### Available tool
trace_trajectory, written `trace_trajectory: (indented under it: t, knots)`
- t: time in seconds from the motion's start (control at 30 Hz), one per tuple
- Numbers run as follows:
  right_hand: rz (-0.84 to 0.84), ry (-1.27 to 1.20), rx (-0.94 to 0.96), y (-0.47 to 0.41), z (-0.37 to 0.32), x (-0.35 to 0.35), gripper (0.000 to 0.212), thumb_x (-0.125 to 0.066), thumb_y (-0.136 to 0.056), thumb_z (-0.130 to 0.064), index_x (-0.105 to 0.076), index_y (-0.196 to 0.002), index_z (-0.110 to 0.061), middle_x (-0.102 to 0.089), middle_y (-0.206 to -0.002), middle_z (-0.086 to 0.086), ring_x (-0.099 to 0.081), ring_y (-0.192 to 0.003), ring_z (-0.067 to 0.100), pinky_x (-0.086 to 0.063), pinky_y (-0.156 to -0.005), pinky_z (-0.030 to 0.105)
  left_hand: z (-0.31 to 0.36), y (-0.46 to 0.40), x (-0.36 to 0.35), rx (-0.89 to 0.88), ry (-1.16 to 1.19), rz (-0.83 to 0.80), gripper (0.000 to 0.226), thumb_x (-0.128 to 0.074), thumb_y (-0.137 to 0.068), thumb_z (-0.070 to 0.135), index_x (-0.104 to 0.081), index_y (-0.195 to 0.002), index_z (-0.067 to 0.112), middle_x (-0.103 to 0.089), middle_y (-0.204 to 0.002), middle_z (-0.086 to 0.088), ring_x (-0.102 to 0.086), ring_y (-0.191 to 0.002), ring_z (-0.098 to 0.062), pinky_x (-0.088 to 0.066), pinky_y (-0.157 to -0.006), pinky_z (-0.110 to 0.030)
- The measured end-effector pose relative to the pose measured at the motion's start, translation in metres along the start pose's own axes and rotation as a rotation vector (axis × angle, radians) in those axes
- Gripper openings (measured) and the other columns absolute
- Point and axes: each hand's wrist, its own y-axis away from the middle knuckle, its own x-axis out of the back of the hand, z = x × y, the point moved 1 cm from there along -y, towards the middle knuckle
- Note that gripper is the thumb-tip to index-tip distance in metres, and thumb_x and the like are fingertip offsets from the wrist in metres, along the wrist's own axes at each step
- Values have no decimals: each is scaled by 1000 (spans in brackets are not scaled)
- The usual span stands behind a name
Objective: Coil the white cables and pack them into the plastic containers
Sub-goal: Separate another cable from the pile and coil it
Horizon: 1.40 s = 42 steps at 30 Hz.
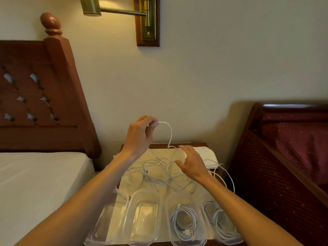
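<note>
My left hand (pixel 140 133) is raised above the nightstand and pinches one end of a white cable (pixel 169 134), which arcs down from it. My right hand (pixel 190 162) hovers lower, fingers spread and relaxed, touching the same cable where it meets a loose tangle of white cables (pixel 156 174) on the tabletop. Along the front edge stand several clear plastic containers. The two on the left (pixel 142 219) hold nothing. The two on the right each hold a coiled white cable (pixel 184 222), one with an orange-tipped plug.
The small wooden nightstand (pixel 202 144) sits between a bed with a white sheet (pixel 40 176) and carved headboard on the left and a dark red upholstered seat (pixel 284 157) on the right. A white flat object (pixel 207 155) lies at the table's back right. A brass wall lamp (pixel 147 20) hangs above.
</note>
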Motion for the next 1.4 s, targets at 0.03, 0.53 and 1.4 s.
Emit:
trace_trajectory:
  t: [0.03,0.53,1.4]
  knots:
    - [91,-23,7,-8,-10,7,68,-71,-85,-35,-40,-144,-21,-43,-144,-1,-52,-117,17,-47,-98,37,4,-14,10,-39,5,4,13,-57,-98,16,-68,-95,10,-64,-85,1,-53,-67,-9,-40,-61,-15]
    - [205,-560,-107,-67,-81,89,21,-46,-103,-20,-64,-96,-12,-72,-82,5,-68,-81,18,-53,-82,33,10,-42,71,176,83,-157,13,-56,-97,13,-65,-88,17,-67,-90,-1,-62,-77,-16,-49,-66,-27]
    - [141,-212,97,5,-97,133,29,-42,-102,-8,-64,-84,-14,-71,-78,5,-67,-72,13,-50,-73,25,115,-78,155,-87,282,145,18,-46,-102,14,-62,-93,11,-53,-74,9,-48,-69,-5,-40,-70,-23]
